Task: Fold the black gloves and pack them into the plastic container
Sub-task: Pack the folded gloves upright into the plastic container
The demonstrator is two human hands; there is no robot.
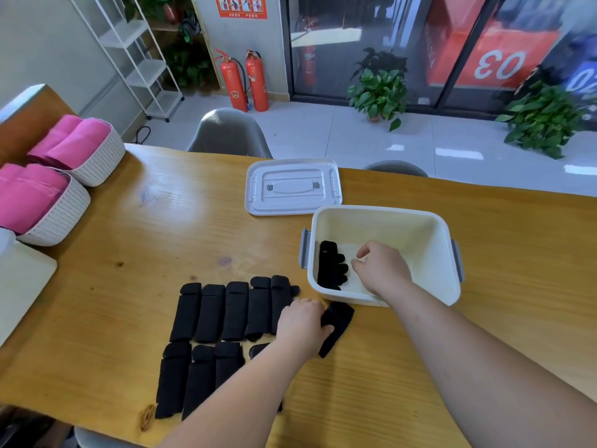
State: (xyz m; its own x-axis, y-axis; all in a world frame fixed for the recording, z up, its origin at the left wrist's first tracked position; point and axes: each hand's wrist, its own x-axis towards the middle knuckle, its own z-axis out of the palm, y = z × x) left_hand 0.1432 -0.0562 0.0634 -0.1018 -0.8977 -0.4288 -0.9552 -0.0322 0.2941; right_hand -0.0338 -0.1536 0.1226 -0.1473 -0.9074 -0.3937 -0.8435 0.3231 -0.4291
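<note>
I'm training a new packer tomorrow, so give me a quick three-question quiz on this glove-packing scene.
1. True or false: the lid is closed on the plastic container.
2. Which hand grips a folded glove just outside the container? A) left hand B) right hand C) neither
3. How many black gloves lie inside the container?

Key:
1. False. The lid lies flat on the table beyond the open container.
2. A.
3. One, the packed glove next to the right hand.
</note>
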